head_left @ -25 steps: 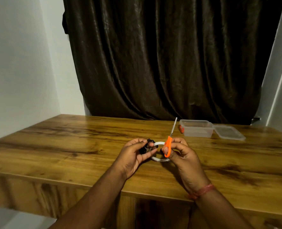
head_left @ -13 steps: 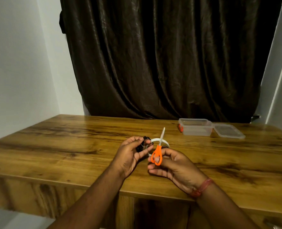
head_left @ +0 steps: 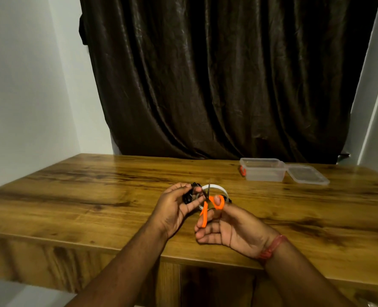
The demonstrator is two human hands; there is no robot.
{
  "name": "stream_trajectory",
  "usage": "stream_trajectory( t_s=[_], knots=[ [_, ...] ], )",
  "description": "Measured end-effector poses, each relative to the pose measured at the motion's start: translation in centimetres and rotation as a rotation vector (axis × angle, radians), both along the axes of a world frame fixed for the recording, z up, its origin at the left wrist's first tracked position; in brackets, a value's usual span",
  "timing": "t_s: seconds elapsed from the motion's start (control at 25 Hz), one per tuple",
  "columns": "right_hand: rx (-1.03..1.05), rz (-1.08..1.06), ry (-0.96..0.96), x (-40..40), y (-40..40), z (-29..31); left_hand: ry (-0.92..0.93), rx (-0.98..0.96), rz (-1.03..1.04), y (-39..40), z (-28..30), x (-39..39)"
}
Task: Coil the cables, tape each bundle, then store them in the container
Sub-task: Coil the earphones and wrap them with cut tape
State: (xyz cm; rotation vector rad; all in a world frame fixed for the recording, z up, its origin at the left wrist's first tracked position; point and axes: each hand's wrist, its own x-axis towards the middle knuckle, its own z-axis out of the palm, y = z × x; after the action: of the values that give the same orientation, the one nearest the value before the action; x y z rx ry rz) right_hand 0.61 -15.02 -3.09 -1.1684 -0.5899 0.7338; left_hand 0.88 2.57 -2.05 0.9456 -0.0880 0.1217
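Orange scissors [head_left: 210, 207], gripped in my right hand [head_left: 232, 229], now swung blades-down to the tape [head_left: 214, 189] beside my left hand [head_left: 174, 207], which holds the cable bundle [head_left: 189, 196]; cut pending.

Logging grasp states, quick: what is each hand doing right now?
Left hand: grips the coiled black cable.
Right hand: holds the orange scissors.

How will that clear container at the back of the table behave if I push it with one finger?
The container looks like thin clear plastic and seems nearly empty, so it is probably light and would slide on the glossy table rather than tip. Its low, wide shape suggests the same. Its walls may flex a little, and it could nudge the lid beside it.
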Motion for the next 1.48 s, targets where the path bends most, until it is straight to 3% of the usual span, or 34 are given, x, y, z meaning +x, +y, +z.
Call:
stream_trajectory(
  t_s=[0.32, 0.96, 1.48],
  knots=[
    [-0.020, 0.134, 0.028, 0.1, -0.3, 0.2, -0.003, 0.020, -0.015, -0.2, -0.1, 0.0],
    [-0.024, 0.085, 0.066, 0.0, 0.1, 0.1, -0.025, 0.055, -0.063, -0.2, -0.5, 0.0],
    [0.058, 0.048, 0.205, -0.3, -0.2, 0.5, -0.036, 0.077, -0.112, -0.1, -1.2, 0.7]
  ],
)
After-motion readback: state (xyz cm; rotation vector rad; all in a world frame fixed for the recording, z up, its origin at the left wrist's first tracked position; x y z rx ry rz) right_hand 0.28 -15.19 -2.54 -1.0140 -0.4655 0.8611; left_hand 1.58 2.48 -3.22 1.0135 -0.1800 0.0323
